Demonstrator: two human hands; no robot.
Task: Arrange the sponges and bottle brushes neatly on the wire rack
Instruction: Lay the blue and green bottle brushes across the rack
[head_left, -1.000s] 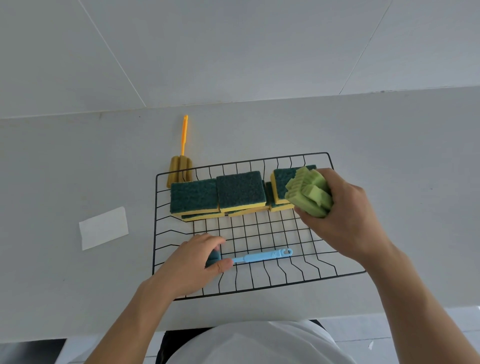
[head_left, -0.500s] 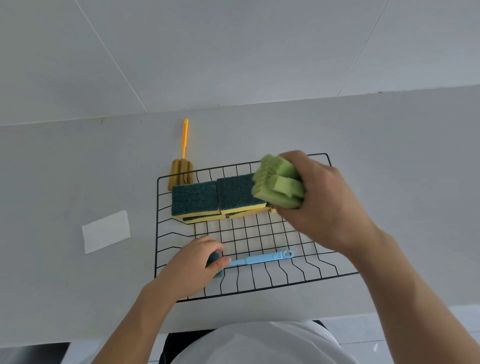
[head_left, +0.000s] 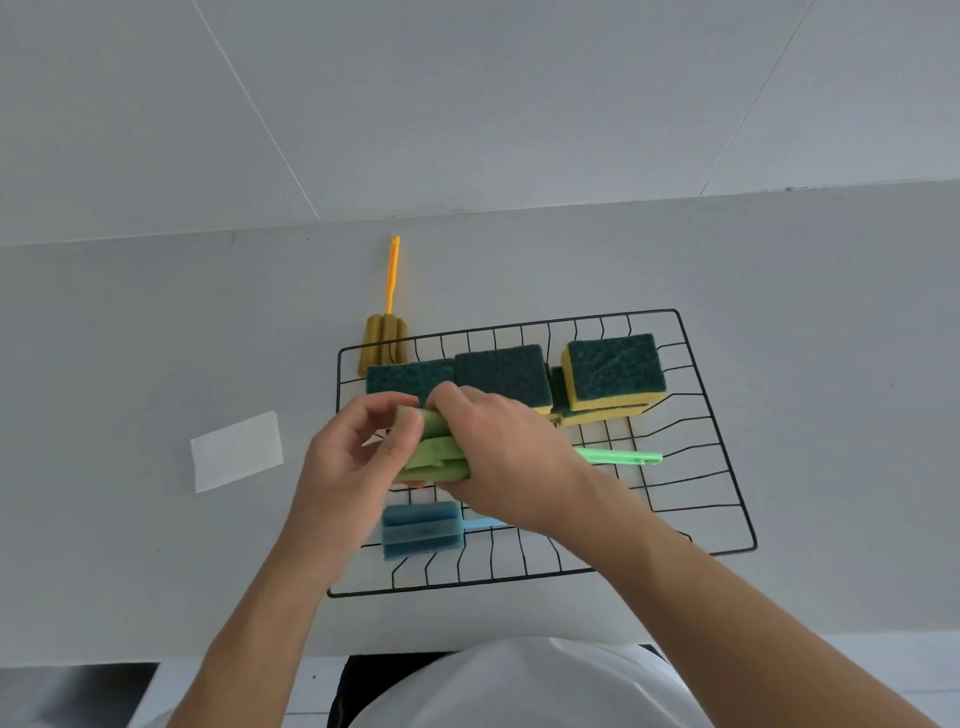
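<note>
A black wire rack (head_left: 727, 467) lies on the grey counter. Green-and-yellow sponges (head_left: 613, 374) sit in a row along its far side. My right hand (head_left: 504, 462) grips the foam head of a green bottle brush (head_left: 431, 457) over the rack's left middle, its handle pointing right. My left hand (head_left: 358, 457) touches the same foam head from the left, thumb and fingers on it. A blue bottle brush (head_left: 421, 530) lies on the rack's near left, its handle partly hidden under my right wrist. A yellow bottle brush (head_left: 384, 338) lies on the counter just beyond the rack's far left corner.
A white paper slip (head_left: 236, 449) lies on the counter left of the rack. A white tiled wall (head_left: 467, 104) rises behind the counter. The counter's near edge runs just below the rack, above my white shirt (head_left: 519, 686).
My right hand carried the green brush from the rack's far right down to the left middle. My left hand let go of the blue brush and rose to the green foam head.
</note>
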